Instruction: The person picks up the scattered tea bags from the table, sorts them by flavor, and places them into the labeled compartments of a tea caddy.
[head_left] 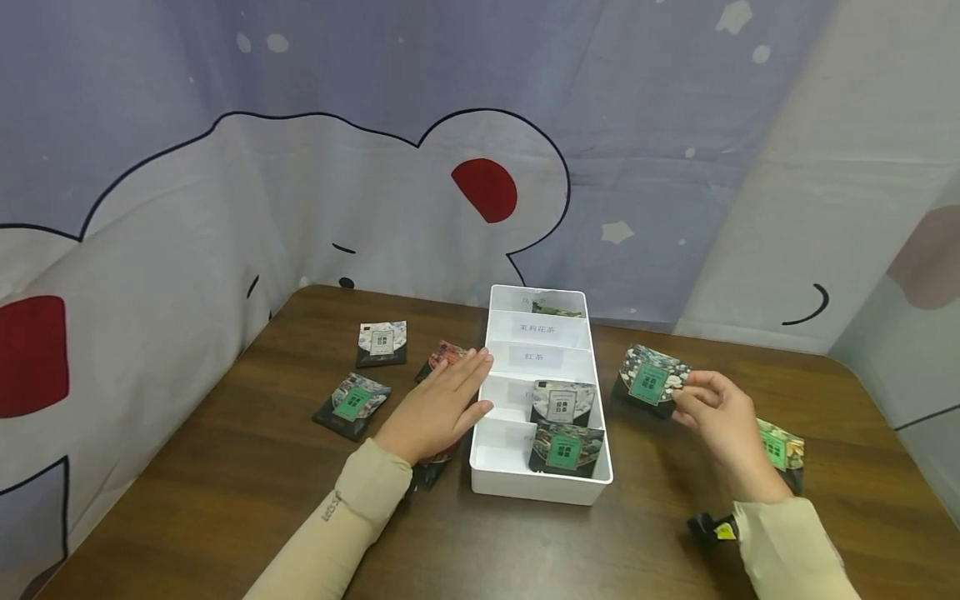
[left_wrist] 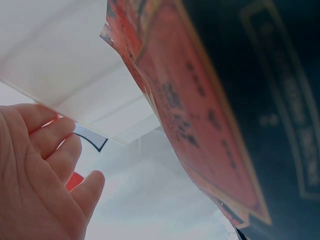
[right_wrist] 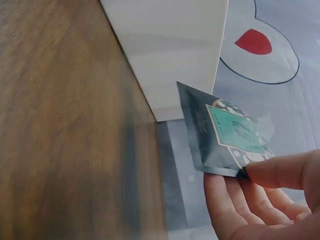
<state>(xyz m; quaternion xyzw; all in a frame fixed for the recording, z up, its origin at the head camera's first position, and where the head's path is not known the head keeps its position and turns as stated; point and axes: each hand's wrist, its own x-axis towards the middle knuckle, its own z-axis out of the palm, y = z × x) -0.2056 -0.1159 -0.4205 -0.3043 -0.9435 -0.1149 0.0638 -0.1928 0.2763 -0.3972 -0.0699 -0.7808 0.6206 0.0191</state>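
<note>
My right hand (head_left: 723, 425) pinches a tea sachet (head_left: 649, 382) between thumb and fingers, to the right of the white divided box (head_left: 536, 487). The sachet has a green label and a white-flowered pattern over a dark band; in the right wrist view, the thumb (right_wrist: 280, 171) lies over one corner of it. My left hand (head_left: 437, 410) lies with straight fingers along the box's left rim. Beneath it, red-patterned sachets (head_left: 444, 353) are partly hidden. One red-labelled sachet (left_wrist: 195, 120) looms close in the left wrist view.
Inside the box's front compartments stand a white-labelled sachet (head_left: 561, 403) and a green-labelled one (head_left: 566, 451); a green sachet (head_left: 557, 310) sits in the back one. Two more sachets, white (head_left: 382, 343) and green-labelled (head_left: 352, 405), lie left. A yellow-green sachet (head_left: 780, 450) lies right, behind the wrist.
</note>
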